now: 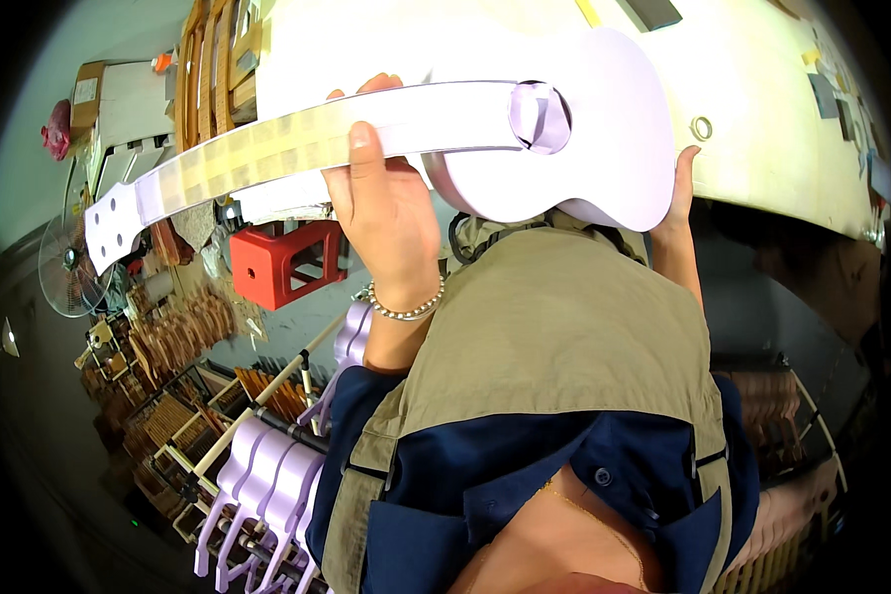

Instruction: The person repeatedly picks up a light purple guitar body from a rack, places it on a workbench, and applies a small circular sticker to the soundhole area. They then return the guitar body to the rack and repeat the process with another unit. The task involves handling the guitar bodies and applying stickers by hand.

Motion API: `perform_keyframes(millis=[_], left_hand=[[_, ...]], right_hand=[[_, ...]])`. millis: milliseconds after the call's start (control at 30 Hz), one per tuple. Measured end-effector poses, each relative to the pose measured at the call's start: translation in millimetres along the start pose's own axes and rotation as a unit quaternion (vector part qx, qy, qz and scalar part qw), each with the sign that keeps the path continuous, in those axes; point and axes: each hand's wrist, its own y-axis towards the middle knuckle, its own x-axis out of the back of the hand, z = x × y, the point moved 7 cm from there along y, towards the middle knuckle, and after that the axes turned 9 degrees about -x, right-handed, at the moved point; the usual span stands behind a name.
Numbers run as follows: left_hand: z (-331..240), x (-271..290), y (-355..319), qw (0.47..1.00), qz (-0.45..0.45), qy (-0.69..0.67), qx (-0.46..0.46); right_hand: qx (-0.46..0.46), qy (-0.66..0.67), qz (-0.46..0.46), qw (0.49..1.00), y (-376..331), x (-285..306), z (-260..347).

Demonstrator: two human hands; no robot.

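Around ukulele [614,129], stool [252,267] (red), tape roll [695,128]

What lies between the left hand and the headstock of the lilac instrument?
In the head view, pale yellow strips cover most of the neck between headstock and left hand.

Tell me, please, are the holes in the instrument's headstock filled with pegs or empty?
They look empty: on the headstock of the lilac instrument, four dark holes show, no pegs.

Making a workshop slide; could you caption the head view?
Lilac guitar at a pale table: left hand around its taped neck, right hand at its body.
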Motion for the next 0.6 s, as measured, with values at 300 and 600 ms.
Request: perform_keyframes(millis=[300, 600], left_hand=[[-26, -31, -2, 0.959, 0.273, 0.039, -0.059], [-21, -31, -7, 0.96, 0.268, 0.055, -0.068]], right_hand=[[0.12, -0.179, 0.042, 0.976, 26, 34, 8], [0.159, -0.319, 0.044, 0.933, 25, 5, 14]])
